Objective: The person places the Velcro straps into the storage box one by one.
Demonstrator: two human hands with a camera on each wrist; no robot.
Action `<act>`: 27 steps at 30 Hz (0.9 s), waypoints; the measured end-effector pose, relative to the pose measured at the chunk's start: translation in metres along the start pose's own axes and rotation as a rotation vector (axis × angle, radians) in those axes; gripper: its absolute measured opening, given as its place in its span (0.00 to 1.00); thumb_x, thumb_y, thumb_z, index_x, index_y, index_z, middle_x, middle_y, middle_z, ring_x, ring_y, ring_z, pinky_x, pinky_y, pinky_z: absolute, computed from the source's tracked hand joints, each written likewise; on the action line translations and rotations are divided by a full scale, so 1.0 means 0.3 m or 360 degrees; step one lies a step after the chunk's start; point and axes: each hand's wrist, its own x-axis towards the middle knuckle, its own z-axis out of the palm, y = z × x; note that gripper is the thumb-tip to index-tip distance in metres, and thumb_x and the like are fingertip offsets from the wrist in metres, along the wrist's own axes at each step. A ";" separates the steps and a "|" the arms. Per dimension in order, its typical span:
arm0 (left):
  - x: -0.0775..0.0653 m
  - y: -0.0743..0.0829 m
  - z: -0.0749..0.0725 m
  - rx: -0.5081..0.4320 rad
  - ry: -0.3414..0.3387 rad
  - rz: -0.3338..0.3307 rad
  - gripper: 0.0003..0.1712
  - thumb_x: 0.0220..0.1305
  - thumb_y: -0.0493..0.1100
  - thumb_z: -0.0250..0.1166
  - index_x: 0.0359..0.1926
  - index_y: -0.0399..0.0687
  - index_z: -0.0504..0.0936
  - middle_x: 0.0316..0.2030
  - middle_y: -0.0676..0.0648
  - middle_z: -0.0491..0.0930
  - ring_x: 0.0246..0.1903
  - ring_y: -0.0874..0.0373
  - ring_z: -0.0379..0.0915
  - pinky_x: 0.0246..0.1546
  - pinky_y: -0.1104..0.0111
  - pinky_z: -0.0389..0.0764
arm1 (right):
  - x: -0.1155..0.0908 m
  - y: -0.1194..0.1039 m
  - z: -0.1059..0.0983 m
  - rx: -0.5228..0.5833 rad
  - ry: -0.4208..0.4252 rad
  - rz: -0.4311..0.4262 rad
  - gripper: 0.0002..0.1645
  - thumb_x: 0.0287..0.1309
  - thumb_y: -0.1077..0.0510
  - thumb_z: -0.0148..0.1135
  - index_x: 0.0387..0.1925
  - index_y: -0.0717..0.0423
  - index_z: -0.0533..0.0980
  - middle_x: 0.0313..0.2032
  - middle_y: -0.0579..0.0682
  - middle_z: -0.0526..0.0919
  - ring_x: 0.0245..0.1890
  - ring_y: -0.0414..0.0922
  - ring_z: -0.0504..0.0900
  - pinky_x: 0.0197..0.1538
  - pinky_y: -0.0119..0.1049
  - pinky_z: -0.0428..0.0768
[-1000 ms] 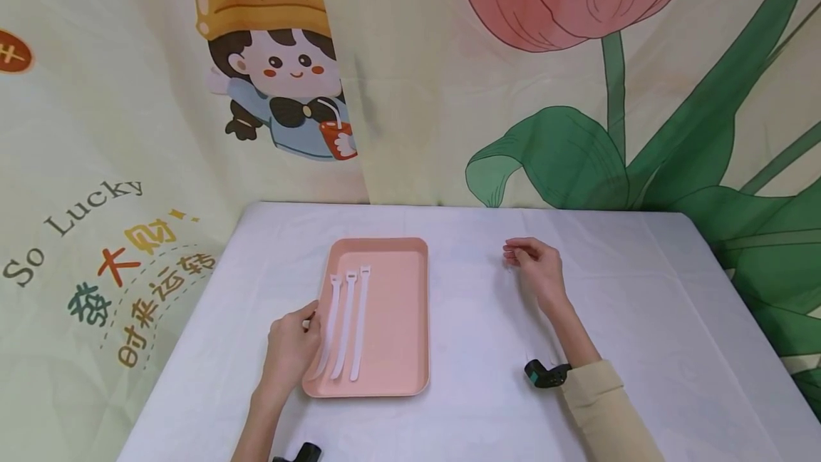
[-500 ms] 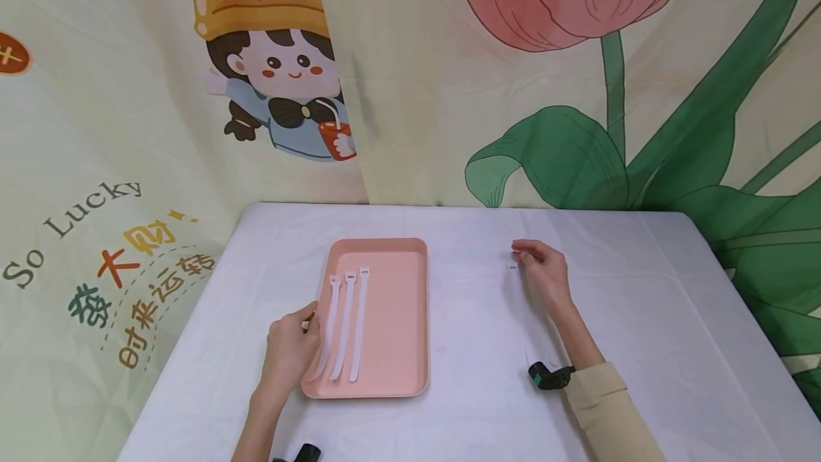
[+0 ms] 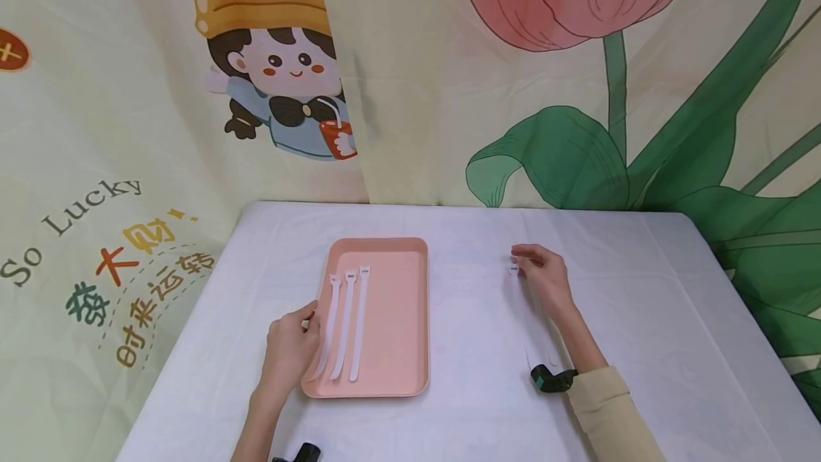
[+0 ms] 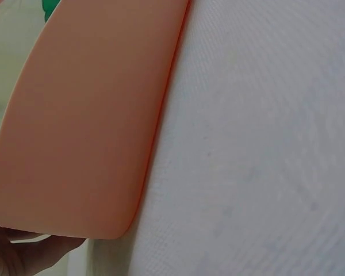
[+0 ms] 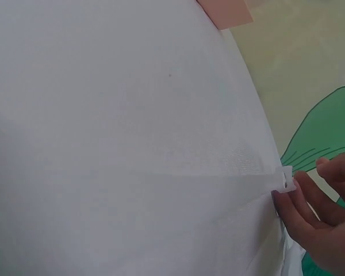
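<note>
A pink tray [image 3: 398, 326] lies on the white-covered table, holding three white cable ties [image 3: 358, 334] side by side in its left half, slotted heads away from me. My left hand [image 3: 291, 348] grips the tray's left rim; in the left wrist view the tray's side wall [image 4: 80, 138] hides most of that hand. Right of the tray, my right hand [image 3: 544, 278] is low over the tablecloth. In the right wrist view its fingers [image 5: 296, 221] pinch around the slotted head of another white cable tie [image 5: 286, 179]. White on white, its strap is hard to follow.
A white cloth [image 3: 468, 405] covers the table, whose far edge meets a printed backdrop [image 3: 410, 91]. A black wrist camera [image 3: 551, 378] sits at the right sleeve, and another camera [image 3: 308, 453] shows at the bottom edge by the left wrist.
My right hand has shifted slightly to the right and a little toward me, and the cable tie's head now shows beside its fingers. The left hand and tray stay put.
</note>
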 end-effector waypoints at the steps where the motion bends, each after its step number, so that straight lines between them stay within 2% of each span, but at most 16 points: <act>1: 0.000 0.000 0.000 -0.0003 0.0000 0.0000 0.21 0.71 0.32 0.56 0.62 0.26 0.79 0.46 0.29 0.86 0.21 0.60 0.74 0.17 0.73 0.70 | -0.001 0.002 -0.002 0.0004 -0.0003 -0.0004 0.18 0.73 0.62 0.53 0.59 0.57 0.80 0.58 0.57 0.83 0.53 0.50 0.81 0.52 0.33 0.82; 6: 0.000 -0.001 -0.001 -0.0001 0.0002 0.0005 0.21 0.71 0.32 0.56 0.61 0.26 0.79 0.47 0.28 0.85 0.22 0.59 0.74 0.17 0.73 0.69 | -0.004 0.011 -0.006 0.0022 -0.0024 -0.0004 0.19 0.72 0.63 0.54 0.60 0.58 0.79 0.59 0.57 0.82 0.54 0.51 0.81 0.50 0.30 0.83; 12: 0.001 -0.006 0.002 0.0004 0.0009 0.0018 0.21 0.71 0.31 0.56 0.61 0.26 0.79 0.47 0.28 0.85 0.24 0.58 0.76 0.18 0.73 0.70 | -0.006 0.016 -0.003 -0.0008 -0.0045 0.0001 0.19 0.72 0.62 0.55 0.60 0.57 0.80 0.58 0.56 0.83 0.52 0.51 0.82 0.50 0.31 0.83; 21: 0.003 -0.002 0.003 0.0005 0.0015 0.0013 0.22 0.70 0.31 0.55 0.61 0.27 0.79 0.46 0.30 0.86 0.23 0.59 0.75 0.19 0.73 0.70 | -0.009 0.015 0.004 -0.0005 -0.0118 -0.0002 0.19 0.69 0.65 0.58 0.59 0.61 0.80 0.52 0.61 0.84 0.47 0.49 0.84 0.44 0.30 0.84; 27: 0.002 -0.004 0.005 0.0006 0.0006 -0.0007 0.22 0.70 0.31 0.55 0.62 0.27 0.79 0.47 0.30 0.86 0.24 0.57 0.76 0.19 0.73 0.70 | -0.014 0.018 0.017 -0.0044 -0.0131 0.0002 0.17 0.69 0.63 0.60 0.57 0.59 0.81 0.50 0.59 0.85 0.43 0.47 0.84 0.42 0.30 0.85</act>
